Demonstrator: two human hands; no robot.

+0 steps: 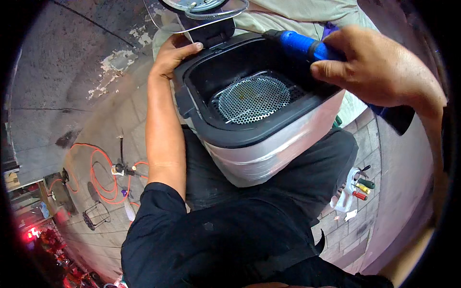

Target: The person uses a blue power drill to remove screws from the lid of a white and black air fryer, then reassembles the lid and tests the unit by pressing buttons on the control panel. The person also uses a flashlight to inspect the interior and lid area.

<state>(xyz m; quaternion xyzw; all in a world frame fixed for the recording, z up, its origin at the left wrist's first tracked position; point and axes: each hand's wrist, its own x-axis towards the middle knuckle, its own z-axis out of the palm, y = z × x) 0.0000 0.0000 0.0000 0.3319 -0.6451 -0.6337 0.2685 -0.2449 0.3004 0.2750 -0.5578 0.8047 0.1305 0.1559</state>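
White plastic below and black around the mouth, the appliance (283,161) sits tilted across our dark-trousered lap (211,180), its lid (213,34) raised at the far side and a round perforated plate (254,98) inside. Our left hand (169,56) braces the far left corner, thumb laid by the hinge, its other fingers partly hidden around the outside. Our right hand (370,67) is wrapped closed about a blue power tool (300,46), whose long axis runs leftward from that grip to a dark tip over the far rim, just right of the hinge; we cannot tell whether the tip touches. Beyond lies pale cloth (331,10); screwdrivers (362,188) stand to our right, and an orange cord (94,180) coils on the floor to our left.
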